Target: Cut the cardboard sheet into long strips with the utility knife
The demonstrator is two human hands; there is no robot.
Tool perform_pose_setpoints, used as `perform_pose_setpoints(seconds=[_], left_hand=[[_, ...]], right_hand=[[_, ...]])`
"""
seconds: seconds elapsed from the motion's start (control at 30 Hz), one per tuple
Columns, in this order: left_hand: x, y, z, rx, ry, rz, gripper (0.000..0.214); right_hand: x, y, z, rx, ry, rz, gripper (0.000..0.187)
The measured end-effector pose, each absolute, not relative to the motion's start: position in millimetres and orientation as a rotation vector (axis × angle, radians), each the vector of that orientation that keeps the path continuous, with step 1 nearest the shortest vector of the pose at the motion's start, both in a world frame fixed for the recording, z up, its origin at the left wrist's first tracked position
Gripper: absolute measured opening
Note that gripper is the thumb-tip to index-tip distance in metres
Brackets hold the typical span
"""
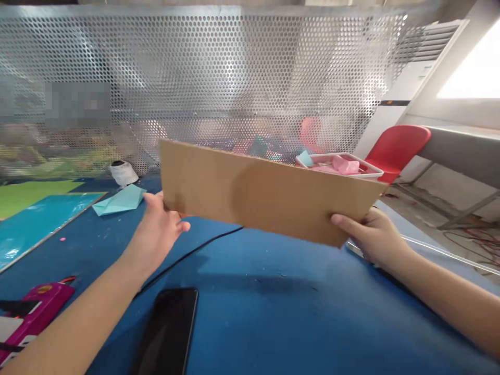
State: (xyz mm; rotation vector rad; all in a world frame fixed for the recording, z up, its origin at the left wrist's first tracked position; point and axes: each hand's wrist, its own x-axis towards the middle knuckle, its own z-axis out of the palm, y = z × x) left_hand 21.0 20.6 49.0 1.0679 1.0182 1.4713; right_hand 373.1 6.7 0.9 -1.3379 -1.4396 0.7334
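A flat brown cardboard piece (pixel 253 192) is held up above the blue table, slightly tilted, its right end lower. My right hand (pixel 377 234) grips its lower right corner, the thumb on the near face and the other fingers mostly hidden behind. At the lower left corner is my left hand (pixel 158 229), closed around the edge with some fingertips out of sight behind the board. Below the board, a black phone (pixel 167 328) lies on the table (pixel 250 307).
Light blue folded paper (pixel 120 200) and a white roll (pixel 124 173) lie at left, near blue (pixel 42 219) and green sheets (pixel 35 195). A magenta power strip (pixel 49 299) sits front left. Beyond the board are a pink-filled basket (pixel 371 171), perforated metal screen (pixel 234 67) and red chair (pixel 400 148).
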Motion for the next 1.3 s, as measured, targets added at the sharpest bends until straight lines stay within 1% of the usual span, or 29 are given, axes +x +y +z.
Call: perform_pose_setpoints(seconds=[0.07, 0.1, 0.13, 0.17, 0.2, 0.27, 0.33, 0.37, 0.43, 0.53, 0.6, 0.7, 0.77, 0.83, 0.93, 0.97, 1.03, 1.13, 1.23, 1.3], left_hand=[[19.9, 24.1, 44.7, 1.151, 1.198, 1.498, 0.038], [18.2, 26.0, 41.4, 1.142, 1.28, 1.473, 0.04], [16.1, 27.7, 37.5, 1.117, 1.341, 1.409, 0.04], [13.8, 29.0, 33.1, 1.09, 1.377, 1.32, 0.039], [11.6, 29.8, 28.4, 1.068, 1.401, 1.236, 0.038], [8.7, 29.8, 18.8, 1.05, 1.429, 1.088, 0.041], [9.0, 28.1, 10.8, 1.043, 1.445, 0.966, 0.043], [10.2, 27.2, 7.9, 1.041, 1.45, 0.909, 0.043], [14.1, 25.8, 4.7, 1.064, 1.444, 0.771, 0.04], [20.4, 25.5, 4.4, 1.231, 1.461, 0.541, 0.032], [23.9, 24.8, 4.7, 1.468, 1.511, 0.388, 0.028], [29.4, 19.0, 2.7, 1.922, 1.593, 0.23, 0.026], [35.0, 11.7, -0.5, 2.191, 1.649, 0.204, 0.026], [42.9, 3.5, -4.6, 2.37, 1.646, 0.196, 0.034], [57.2, -5.7, -11.3, 2.487, 1.468, 0.187, 0.053], [61.7, -7.5, -13.5, 2.506, 1.399, 0.194, 0.06], [69.2, -9.1, -17.5, 2.536, 1.3, 0.206, 0.068], [75.3, -9.0, -21.3, 2.553, 1.272, 0.189, 0.072], [75.6, -8.4, -22.2, 2.544, 1.285, 0.167, 0.077], [74.1, -8.2, -22.2, 2.544, 1.271, 0.179, 0.076]], right_hand=[[363.8, -10.5, -3.8, -1.34, -1.303, 1.149, 0.042], [363.0, -18.0, -5.8, -1.349, -1.273, 1.284, 0.044], [365.6, -24.1, -8.0, -1.372, -1.268, 1.338, 0.045], [371.7, -28.6, -10.3, -1.417, -1.31, 1.283, 0.047], [381.1, -31.5, -12.9, -1.479, -1.384, 1.152, 0.049], [406.3, -34.5, -19.1, -1.648, -1.566, 0.728, 0.053], [432.5, -36.8, -25.5, -1.854, -1.78, 0.384, 0.05], [443.4, -38.4, -28.5, -1.926, -1.868, 0.288, 0.05], [458.3, -42.6, -33.2, -2.002, -2.013, 0.199, 0.046], [466.5, -47.0, -36.1, -1.984, -2.117, 0.193, 0.036], [467.2, -45.9, -35.1, -1.952, -2.141, 0.213, 0.032], [462.5, -38.5, -29.0, -1.884, -2.174, 0.219, 0.03], [452.0, -32.0, -21.8, -1.829, -2.185, 0.256, 0.033], [432.9, -26.2, -12.9, -1.777, -2.203, 0.383, 0.037], [390.7, -19.0, 0.0, -1.664, -2.289, 0.689, 0.042], [375.0, -16.5, 3.2, -1.621, -2.314, 0.739, 0.042], [344.2, -10.3, 6.9, -1.567, -2.299, 0.746, 0.042], [306.1, 2.4, 6.3, -1.497, -2.428, 0.72, 0.042], [281.4, 16.6, 0.3, -1.398, -2.599, 0.652, 0.05], [271.6, 25.2, -5.3, -1.41, -2.701, 0.609, 0.052]])
